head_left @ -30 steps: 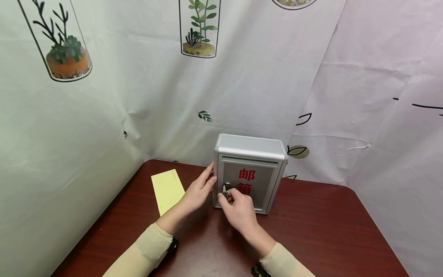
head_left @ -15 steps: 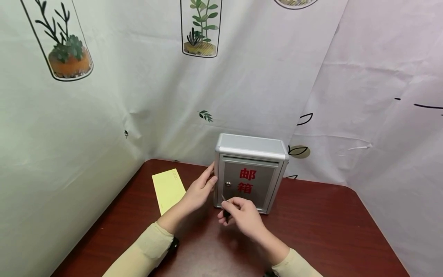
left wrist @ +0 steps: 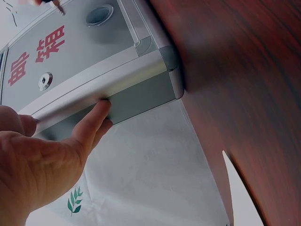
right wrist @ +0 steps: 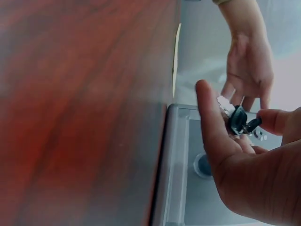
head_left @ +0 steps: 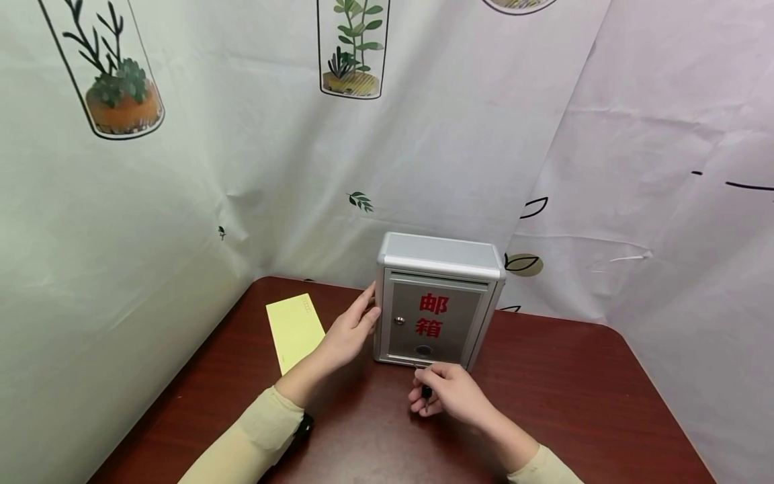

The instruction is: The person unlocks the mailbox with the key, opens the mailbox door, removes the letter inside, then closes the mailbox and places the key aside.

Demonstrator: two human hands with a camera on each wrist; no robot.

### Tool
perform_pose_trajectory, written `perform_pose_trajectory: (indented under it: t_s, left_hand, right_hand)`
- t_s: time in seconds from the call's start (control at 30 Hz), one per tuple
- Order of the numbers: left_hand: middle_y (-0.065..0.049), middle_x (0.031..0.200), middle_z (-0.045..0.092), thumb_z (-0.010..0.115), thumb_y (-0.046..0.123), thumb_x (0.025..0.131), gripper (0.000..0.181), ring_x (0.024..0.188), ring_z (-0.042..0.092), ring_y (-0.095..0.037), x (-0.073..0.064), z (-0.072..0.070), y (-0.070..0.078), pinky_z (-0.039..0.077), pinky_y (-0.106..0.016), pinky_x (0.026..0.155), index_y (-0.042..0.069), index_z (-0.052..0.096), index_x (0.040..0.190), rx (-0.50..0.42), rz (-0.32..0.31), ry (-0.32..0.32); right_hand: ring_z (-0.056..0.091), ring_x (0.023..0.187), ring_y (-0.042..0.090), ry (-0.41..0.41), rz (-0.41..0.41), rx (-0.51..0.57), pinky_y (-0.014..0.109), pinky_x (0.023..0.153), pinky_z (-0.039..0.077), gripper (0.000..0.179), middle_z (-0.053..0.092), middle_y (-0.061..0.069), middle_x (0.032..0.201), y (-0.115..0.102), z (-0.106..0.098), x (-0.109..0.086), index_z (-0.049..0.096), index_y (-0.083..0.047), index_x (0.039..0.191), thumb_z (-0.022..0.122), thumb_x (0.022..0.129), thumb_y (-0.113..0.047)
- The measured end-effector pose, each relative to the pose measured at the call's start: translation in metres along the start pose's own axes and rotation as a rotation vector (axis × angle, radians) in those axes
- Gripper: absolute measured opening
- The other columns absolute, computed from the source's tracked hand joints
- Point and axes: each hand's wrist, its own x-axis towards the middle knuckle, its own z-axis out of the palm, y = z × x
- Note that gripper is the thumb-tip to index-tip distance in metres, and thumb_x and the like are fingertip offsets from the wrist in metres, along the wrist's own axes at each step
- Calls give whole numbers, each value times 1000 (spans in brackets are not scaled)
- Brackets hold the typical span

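Note:
A grey metal mailbox [head_left: 440, 255] with red characters on its door stands upright on the table. Against its left side rests my left hand [head_left: 346, 334], fingers extended; in the left wrist view the fingertips touch the side panel. The door's round lock [left wrist: 45, 81] has no key in it. Below the door's lower edge, my right hand [head_left: 456, 394] holds small keys [right wrist: 238, 119] with black heads, pinched by thumb and fingers. A metal key blade sticks out beside the fingers in the right wrist view.
A yellow envelope [head_left: 295, 331] lies on the dark red table [head_left: 556, 390] to the left of the mailbox, partly behind the left forearm. Printed white cloth [head_left: 290, 168] hangs behind and at both sides.
My right hand has drawn the key out of the lock and moved down and to the right with the keys. The left hand stays at the mailbox's side.

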Motion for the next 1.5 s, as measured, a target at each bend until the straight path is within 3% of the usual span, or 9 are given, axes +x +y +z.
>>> perform_pose_trajectory:
  t_s: [0.27,0.73,1.5]
  left_hand:
    - [-20,168,50,51,26,121,61,144,61,-36,1,-1,-1,57,-51,110,19,30,178,-14,-9,-9]
    - [-21,170,48,51,25,121,62,146,59,-38,1,-1,-1,56,-51,111,17,29,178,-23,-10,-14]
    - [-21,168,50,53,23,121,61,142,63,-37,0,1,-2,58,-49,108,13,32,177,-5,-1,4]
  right_hand:
    - [80,76,23,6,44,-9,36,69,67,38,79,18,90,8,-11,-1,69,13,109,62,112,-24]
    - [79,72,20,-70,132,-60,34,65,66,32,80,19,88,13,-21,-2,73,9,104,64,109,-21]
    - [74,65,16,-185,167,-144,30,60,64,29,79,18,85,13,-20,-13,76,7,100,66,106,-19]
